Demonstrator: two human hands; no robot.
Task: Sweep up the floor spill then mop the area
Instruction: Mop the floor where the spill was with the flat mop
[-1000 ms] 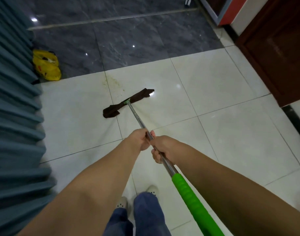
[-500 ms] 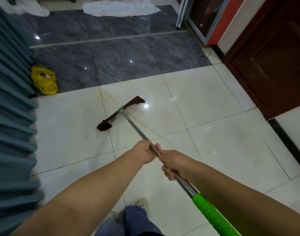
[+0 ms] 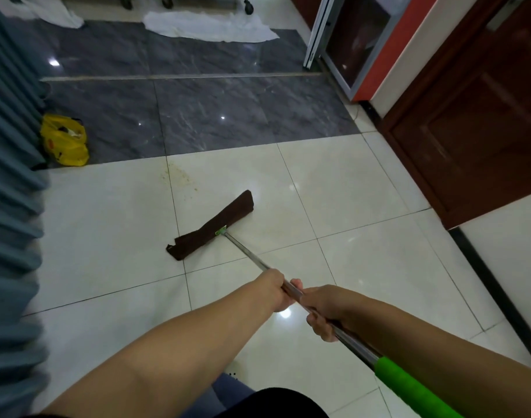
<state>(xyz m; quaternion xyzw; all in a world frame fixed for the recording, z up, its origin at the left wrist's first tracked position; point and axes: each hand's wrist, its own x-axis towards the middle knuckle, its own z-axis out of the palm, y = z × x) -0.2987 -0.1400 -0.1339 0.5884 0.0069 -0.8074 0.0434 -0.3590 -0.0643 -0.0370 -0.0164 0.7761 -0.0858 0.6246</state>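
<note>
grip: left hand ahead, right hand just behind, both wrapped round the steel mop pole.
mop head: flat on pale tile, 11 o'clock of the hands, slanted.
stain: speckled, 11 o'clock of the head, not touching.
step: I'd push the head across the stain, pad flat, overlapping passes.
in the way: yellow bag at 10 o'clock, curtain at 9; door at 2.

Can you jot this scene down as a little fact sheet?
Tool: flat brown cloth mop head on a silver metal pole with green foam grip
Hands: left hand and right hand both grip the pole, left nearer the head
Stain: yellowish speckles on cream tile, beyond the mop head, apart from it
Nearby: yellow plastic bag beside grey-blue curtain
</note>
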